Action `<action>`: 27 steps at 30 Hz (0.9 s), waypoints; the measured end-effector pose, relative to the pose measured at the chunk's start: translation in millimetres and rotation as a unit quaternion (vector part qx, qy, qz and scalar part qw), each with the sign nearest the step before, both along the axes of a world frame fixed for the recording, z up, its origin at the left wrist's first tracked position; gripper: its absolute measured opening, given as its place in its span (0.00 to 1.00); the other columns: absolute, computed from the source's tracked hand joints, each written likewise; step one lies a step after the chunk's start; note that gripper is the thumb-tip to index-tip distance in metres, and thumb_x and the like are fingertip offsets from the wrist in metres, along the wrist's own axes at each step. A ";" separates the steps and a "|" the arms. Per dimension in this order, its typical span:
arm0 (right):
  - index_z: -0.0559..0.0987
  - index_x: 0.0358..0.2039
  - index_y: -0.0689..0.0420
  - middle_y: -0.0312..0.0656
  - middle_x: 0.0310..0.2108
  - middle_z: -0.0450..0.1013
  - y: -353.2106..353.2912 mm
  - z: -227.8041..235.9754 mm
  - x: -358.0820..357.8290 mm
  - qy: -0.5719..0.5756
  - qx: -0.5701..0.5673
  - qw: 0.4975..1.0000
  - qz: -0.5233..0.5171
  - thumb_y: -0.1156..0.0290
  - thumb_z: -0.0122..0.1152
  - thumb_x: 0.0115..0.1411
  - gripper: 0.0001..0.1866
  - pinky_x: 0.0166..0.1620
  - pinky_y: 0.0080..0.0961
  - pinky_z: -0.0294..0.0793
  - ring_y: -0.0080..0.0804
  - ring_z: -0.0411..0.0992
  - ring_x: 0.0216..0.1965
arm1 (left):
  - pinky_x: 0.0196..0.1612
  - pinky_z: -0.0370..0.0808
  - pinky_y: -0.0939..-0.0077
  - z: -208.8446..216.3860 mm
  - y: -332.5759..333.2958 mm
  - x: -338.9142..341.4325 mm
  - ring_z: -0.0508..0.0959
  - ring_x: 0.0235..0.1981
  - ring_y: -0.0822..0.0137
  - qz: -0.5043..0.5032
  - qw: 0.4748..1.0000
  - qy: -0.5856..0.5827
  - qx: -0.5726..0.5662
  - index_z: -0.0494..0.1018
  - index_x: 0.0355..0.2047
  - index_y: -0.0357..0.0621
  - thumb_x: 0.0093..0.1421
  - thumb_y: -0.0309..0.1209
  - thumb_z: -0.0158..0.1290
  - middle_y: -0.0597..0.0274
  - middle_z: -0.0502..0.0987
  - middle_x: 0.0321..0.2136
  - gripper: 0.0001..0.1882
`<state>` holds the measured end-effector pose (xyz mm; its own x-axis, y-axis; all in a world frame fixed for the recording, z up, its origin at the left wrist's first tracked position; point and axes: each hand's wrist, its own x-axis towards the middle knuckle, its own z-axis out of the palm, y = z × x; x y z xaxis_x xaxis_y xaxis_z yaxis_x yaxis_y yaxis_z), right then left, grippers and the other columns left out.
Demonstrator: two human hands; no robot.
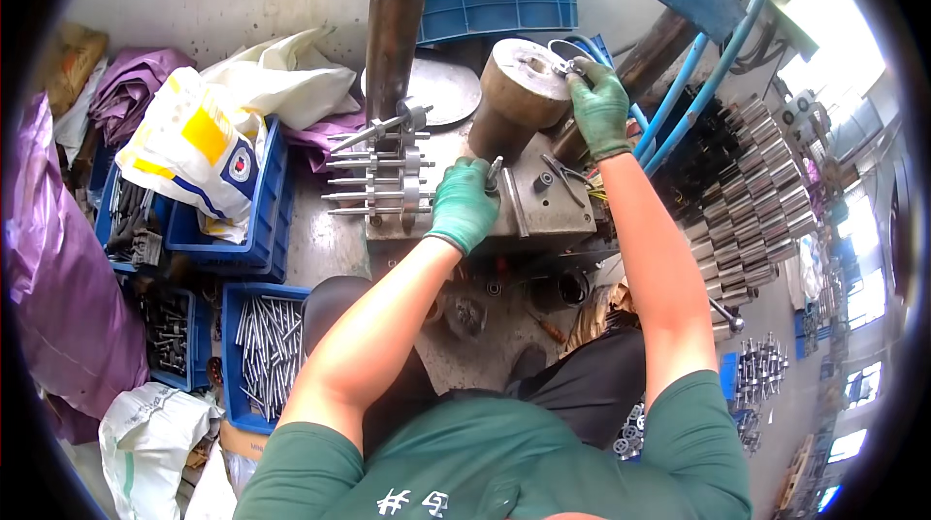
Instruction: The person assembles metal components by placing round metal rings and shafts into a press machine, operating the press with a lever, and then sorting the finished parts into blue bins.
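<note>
My left hand (465,205), in a green glove, is closed around a short metal pin (496,172) whose end sticks up past the fingers. It is low over the steel block of the press, in front of a thick round metal cylinder (529,74). My right hand (599,111), gloved too, is at the cylinder's right top edge. Its fingers pinch a small metal part (564,68), partly hidden, beside a round rim (570,49). Left of my left hand, several shafts with round discs (412,192) lie in a row on the block.
Pliers (565,180) and a flat metal bar (515,202) lie on the block. A dark steel column (396,25) rises behind the shafts. At left stands a blue crate of metal rods (272,350). Blue hoses (713,79) and stacked metal cylinders (756,195) are at right.
</note>
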<state>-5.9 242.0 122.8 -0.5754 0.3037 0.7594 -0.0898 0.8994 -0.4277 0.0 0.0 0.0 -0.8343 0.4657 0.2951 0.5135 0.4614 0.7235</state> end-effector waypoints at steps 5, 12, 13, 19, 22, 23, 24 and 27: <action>0.87 0.49 0.61 0.54 0.49 0.83 -0.2 6.2 -10.8 -0.073 0.029 0.996 -0.029 0.66 0.67 0.64 0.16 0.61 0.37 0.76 0.50 0.80 0.54 | 0.56 0.77 0.53 -8.9 0.2 -3.7 0.78 0.49 0.40 -0.006 0.997 -0.064 0.043 0.77 0.43 0.36 0.59 0.31 0.60 0.41 0.77 0.46 0.14; 0.88 0.49 0.58 0.54 0.48 0.83 -5.9 14.8 -9.7 -0.101 0.087 0.988 -0.074 0.62 0.66 0.64 0.17 0.60 0.40 0.77 0.52 0.80 0.52 | 0.55 0.78 0.52 -15.7 -2.8 -4.7 0.80 0.48 0.39 -0.028 0.994 -0.099 0.030 0.79 0.42 0.35 0.59 0.37 0.61 0.37 0.79 0.45 0.17; 0.88 0.49 0.58 0.54 0.48 0.83 -6.9 16.5 -10.3 -0.105 0.090 0.988 -0.075 0.62 0.65 0.64 0.17 0.60 0.41 0.77 0.52 0.80 0.51 | 0.55 0.78 0.52 -15.7 -2.5 -5.2 0.81 0.47 0.40 -0.033 0.993 -0.108 0.025 0.80 0.42 0.36 0.59 0.37 0.61 0.38 0.79 0.44 0.17; 0.87 0.50 0.58 0.55 0.48 0.82 -7.7 19.2 -3.8 -0.097 0.102 0.987 -0.075 0.63 0.65 0.64 0.17 0.58 0.43 0.77 0.54 0.80 0.51 | 0.54 0.79 0.56 -22.7 1.2 -7.2 0.83 0.45 0.44 -0.041 0.987 -0.151 0.026 0.81 0.43 0.37 0.58 0.37 0.64 0.41 0.81 0.43 0.17; 0.86 0.48 0.62 0.57 0.47 0.82 -6.7 14.9 19.6 -0.030 0.117 0.991 -0.048 0.64 0.66 0.63 0.17 0.57 0.44 0.78 0.55 0.80 0.50 | 0.54 0.78 0.57 -29.1 0.6 -6.0 0.82 0.45 0.46 -0.035 0.990 -0.136 0.028 0.80 0.44 0.38 0.56 0.35 0.65 0.43 0.81 0.44 0.18; 0.85 0.48 0.62 0.55 0.45 0.82 -8.9 11.0 34.3 -0.038 0.097 0.994 -0.041 0.68 0.70 0.62 0.16 0.53 0.40 0.79 0.52 0.81 0.48 | 0.55 0.78 0.58 -30.5 -0.8 -6.2 0.82 0.46 0.46 -0.038 0.991 -0.125 0.027 0.79 0.46 0.39 0.55 0.34 0.66 0.43 0.80 0.45 0.19; 0.85 0.46 0.62 0.54 0.42 0.82 -14.8 4.2 53.0 -0.048 0.068 0.996 -0.031 0.68 0.70 0.62 0.14 0.51 0.38 0.79 0.49 0.81 0.45 | 0.55 0.78 0.59 -31.4 -2.8 -6.4 0.82 0.47 0.47 -0.041 0.992 -0.113 0.026 0.79 0.47 0.39 0.54 0.33 0.67 0.43 0.80 0.46 0.21; 0.84 0.38 0.62 0.50 0.35 0.80 -28.5 -20.8 120.3 -0.103 0.014 0.995 -0.005 0.68 0.72 0.61 0.11 0.45 0.36 0.79 0.43 0.80 0.39 | 0.57 0.77 0.60 -24.9 -5.5 -2.4 0.81 0.49 0.47 -0.060 0.991 -0.120 0.014 0.77 0.50 0.39 0.52 0.31 0.69 0.44 0.78 0.47 0.25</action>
